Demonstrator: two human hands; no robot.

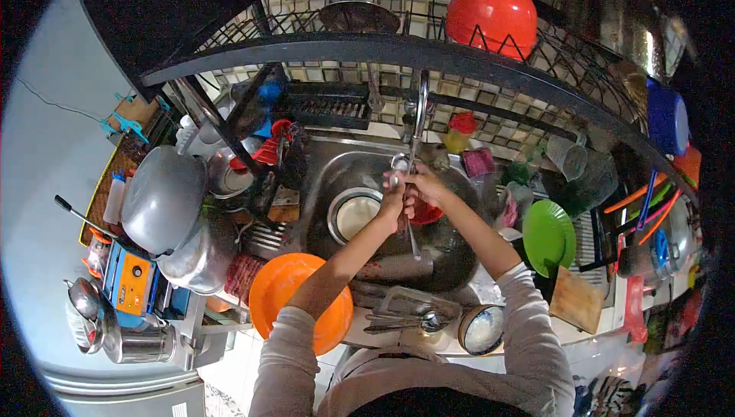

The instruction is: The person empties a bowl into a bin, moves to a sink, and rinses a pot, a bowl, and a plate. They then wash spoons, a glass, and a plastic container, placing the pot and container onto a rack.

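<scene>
Under the tap (422, 107), over the sink (314, 187), my two hands are close together. My left hand (392, 202) is closed around a metal spoon (400, 163), whose shiny bowl shows above the fingers. My right hand (426, 189) is closed on it from the other side, and a thin metal handle (414, 242) sticks out below the hands. The fingers partly hide how the metal pieces join. Left of my hands, a round metal bowl (332, 216) with pale contents sits in the basin. A red bowl (430, 214) lies behind my right wrist.
An orange basin (264, 294) stands by my left forearm. At the front edge are a tray of cutlery (406, 321) and a patterned bowl (482, 330). To the right are a green plate (549, 238) and a wooden board (578, 300). A black rack (367, 45) spans overhead.
</scene>
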